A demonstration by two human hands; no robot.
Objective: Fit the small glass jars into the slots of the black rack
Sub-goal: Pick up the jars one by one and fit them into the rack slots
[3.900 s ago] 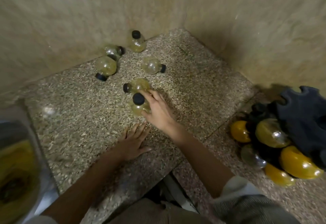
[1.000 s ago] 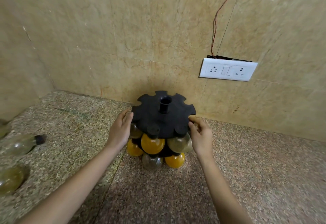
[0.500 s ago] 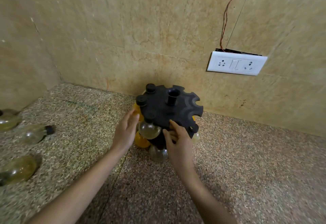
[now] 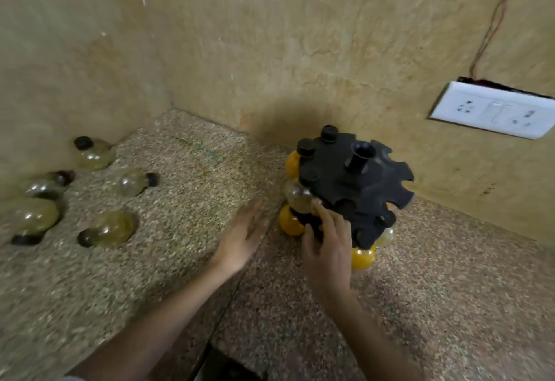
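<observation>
Five round glass jars [image 4: 108,229] — speckled granite counter [image 4: 186,236], notched black rack [image 4: 360,191]

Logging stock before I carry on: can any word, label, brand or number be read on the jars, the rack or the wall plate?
No text can be read anywhere in this view.
On the loose glass jars: no labels visible.
On the black rack: no marking visible.
On the white switch plate: only sockets and switches, blurred; no lettering legible.

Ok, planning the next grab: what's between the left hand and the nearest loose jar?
Nothing: head view shows only bare counter between left hand and jar.
</observation>
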